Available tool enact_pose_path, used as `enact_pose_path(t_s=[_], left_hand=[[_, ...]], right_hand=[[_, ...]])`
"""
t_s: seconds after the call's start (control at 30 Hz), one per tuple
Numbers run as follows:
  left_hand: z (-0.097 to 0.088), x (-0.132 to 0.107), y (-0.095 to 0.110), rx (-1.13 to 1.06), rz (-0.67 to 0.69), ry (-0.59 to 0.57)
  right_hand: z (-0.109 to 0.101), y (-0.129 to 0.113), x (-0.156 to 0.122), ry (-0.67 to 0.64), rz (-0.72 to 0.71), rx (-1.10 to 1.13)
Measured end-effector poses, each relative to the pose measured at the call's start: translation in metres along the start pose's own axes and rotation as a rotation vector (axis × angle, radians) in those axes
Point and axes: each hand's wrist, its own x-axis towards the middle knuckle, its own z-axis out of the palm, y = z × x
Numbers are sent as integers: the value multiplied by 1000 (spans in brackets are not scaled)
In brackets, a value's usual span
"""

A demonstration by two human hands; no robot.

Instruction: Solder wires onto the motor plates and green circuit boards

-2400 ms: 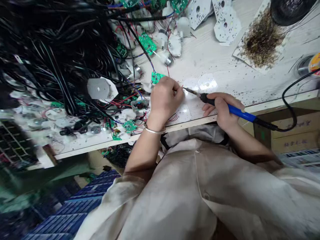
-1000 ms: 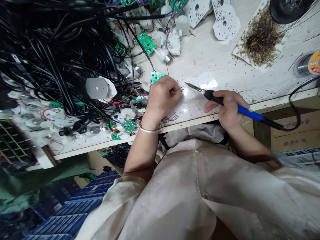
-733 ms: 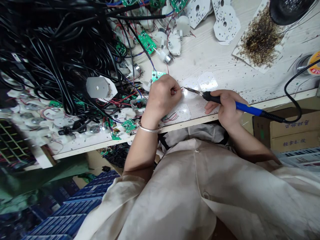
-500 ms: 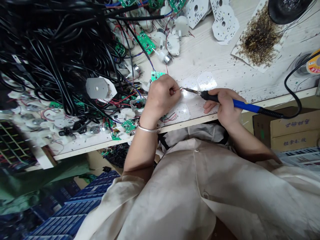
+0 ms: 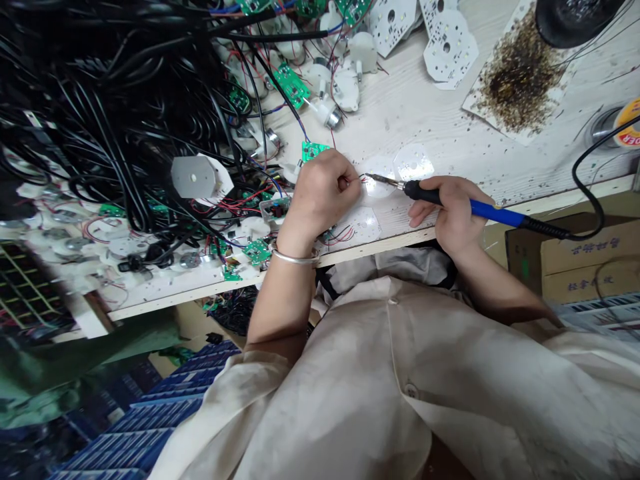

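Note:
My right hand (image 5: 457,212) is closed round a soldering iron (image 5: 493,212) with a blue and black handle. The iron's tip points left, over a white LED board (image 5: 381,185) on the bench. Close to that tip, my left hand (image 5: 327,193) is pinched on thin wires (image 5: 363,178), whose ends stick out past the fingertips. A second white board (image 5: 414,162) lies just right of the first, and another (image 5: 367,225) is below, by the bench edge. Just behind my left hand sits a green circuit board (image 5: 314,151).
Black cables (image 5: 165,100) heap up on the left among small motors (image 5: 327,112) and green boards. At the back are more white LED boards (image 5: 451,53). A residue-covered sheet (image 5: 520,80) and a solder spool (image 5: 617,127) lie to the right. Cardboard boxes (image 5: 575,257) stand below the bench.
The soldering iron has shifted slightly right with my right hand, its tip drawing back a little from the wires. My left hand stays almost in place.

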Motion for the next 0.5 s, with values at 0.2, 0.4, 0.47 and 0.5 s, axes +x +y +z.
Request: enact_pose_path(t_s=[0.2,0.4,0.47,0.5], left_hand=[[2,-2,-1,11,23,24],[6,-4,-5,87,66,20],[5,-5,-5,98,106,30],[5,-5,-5,98,125,38]], right_hand=[[-1,-3,-3,-126,-271,-185],[5,7,6,-342,-613,-598],[7,7,6,-311,-660,-623],[7,5,4,-286,-676,-612]])
